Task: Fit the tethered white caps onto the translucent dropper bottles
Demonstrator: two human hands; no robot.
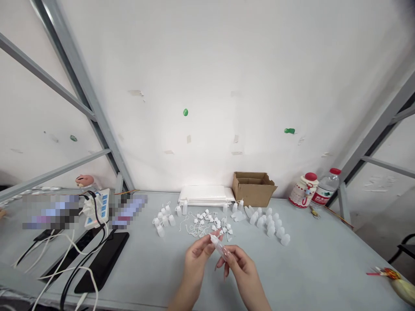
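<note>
Small clear bottle [219, 246] held above the worktop [324, 268], tilted, between both hands. Right hand [241, 263] grips its lower end; left hand [198, 255] pinches the top, where a white cap [214, 236] appears to sit. Advisable: keep bottle steady, align cap squarely. Loose caps [210, 223] and bottles [270, 224] lie just beyond.

Your tabletop [324, 263]: pale grey, set against a white wall. Lying on it you have: a cluster of small white bottles [270, 224] right of centre; another cluster [164, 218] left of centre; loose white caps [210, 222] between the two; a flat white stack [205, 195] at the back; an open cardboard box [253, 188] just beside it; a water bottle [327, 186] and a red-lidded jar [303, 190] far right; a power strip [97, 208], cables and dark phones [103, 261] at left.
</note>
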